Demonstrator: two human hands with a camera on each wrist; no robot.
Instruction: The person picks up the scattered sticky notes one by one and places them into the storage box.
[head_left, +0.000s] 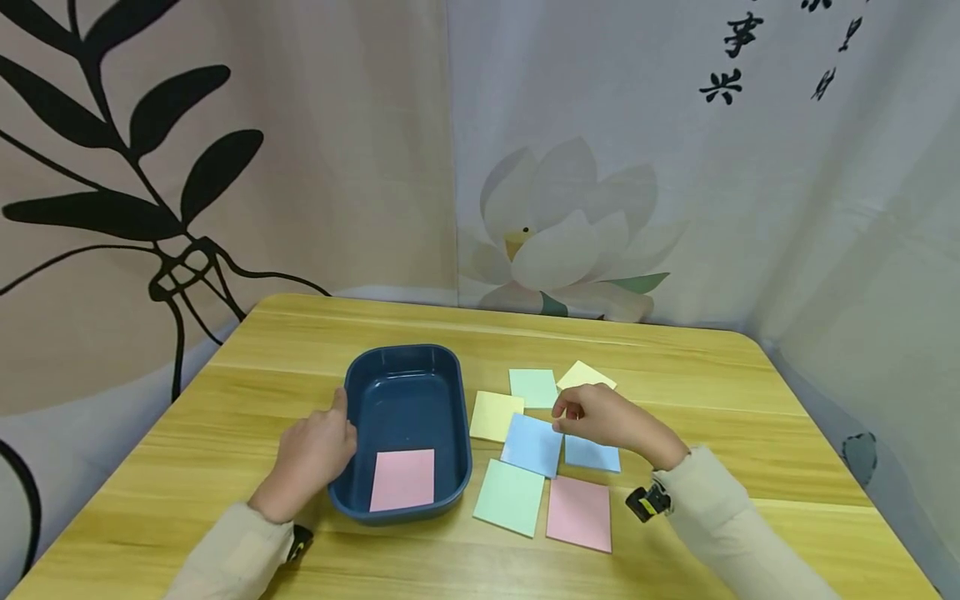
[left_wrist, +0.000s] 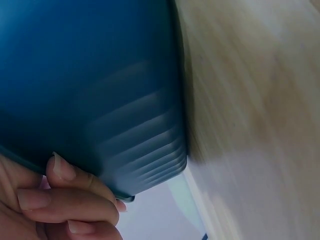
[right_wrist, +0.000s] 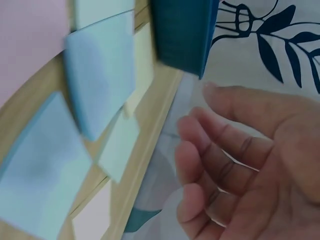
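Note:
A dark blue rectangular tray [head_left: 405,421] stands on the table with a pink sticky note pad [head_left: 402,480] lying flat at its near end. My left hand [head_left: 313,454] grips the tray's left rim; the left wrist view has its curled fingers [left_wrist: 70,205] against the outer wall. Over the loose pads hovers my right hand [head_left: 611,417], fingers loosely bent and nothing between them. Below it are two blue sticky note pads, the left one [head_left: 531,446] and the right one [head_left: 592,454], the latter partly hidden by the hand.
Around the blue pads lie a near green pad [head_left: 508,497], a pink pad [head_left: 579,514], a left yellow pad [head_left: 497,416], a far green pad [head_left: 532,387] and a far yellow pad [head_left: 587,374]. Printed curtains [head_left: 360,150] hang behind the wooden table [head_left: 750,433].

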